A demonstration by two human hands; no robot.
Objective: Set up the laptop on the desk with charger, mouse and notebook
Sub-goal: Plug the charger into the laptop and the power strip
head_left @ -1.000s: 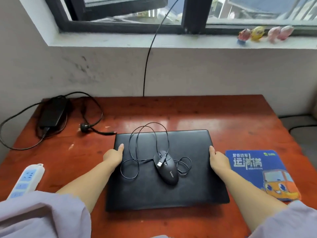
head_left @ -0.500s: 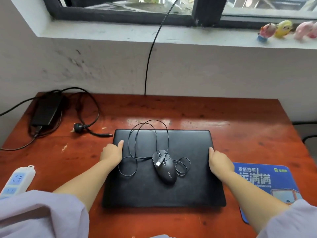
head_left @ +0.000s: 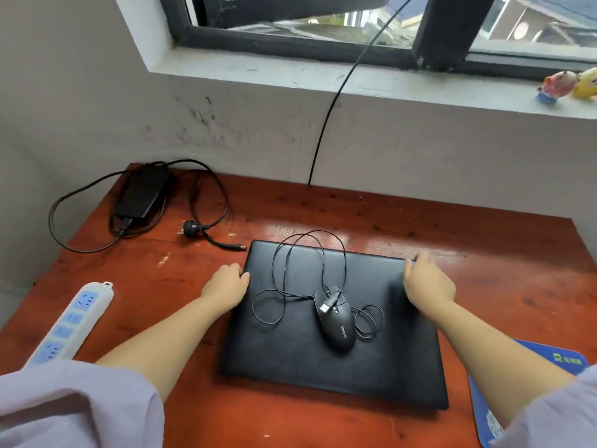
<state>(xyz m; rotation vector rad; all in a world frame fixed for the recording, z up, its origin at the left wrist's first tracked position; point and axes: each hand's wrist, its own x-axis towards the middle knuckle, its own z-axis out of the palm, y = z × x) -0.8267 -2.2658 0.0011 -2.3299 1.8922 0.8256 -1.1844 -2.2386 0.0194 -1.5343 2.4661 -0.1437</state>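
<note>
A: Taking the closed laptop (head_left: 336, 321) as the landmark, what lies to its left?

B: Furthest left on the red-brown table (head_left: 484, 253), near its front edge, is a white and blue power strip (head_left: 69, 321). Behind it, at the table's far left corner, sits the black charger (head_left: 142, 195) with its cable looped around it; the plug (head_left: 190, 228) and barrel tip point toward the laptop's far left corner, close but apart from it.

A: And the hands?

B: The left hand (head_left: 226, 286) presses against the laptop's left edge, fingers curled over it. The right hand (head_left: 428, 282) is at the right edge near the far corner, fingers loosely spread over the lid. Whether either truly grips, I cannot tell.

A: On the laptop itself?

B: A black mouse (head_left: 336, 321) lies on the lid, right of centre, its cord (head_left: 284, 270) sprawled in loops and the USB end resting on its back.

A: To the right?

B: A blue mouse pad (head_left: 484, 415) by the laptop's near right corner, partly under the right arm. I see no notebook.
</note>
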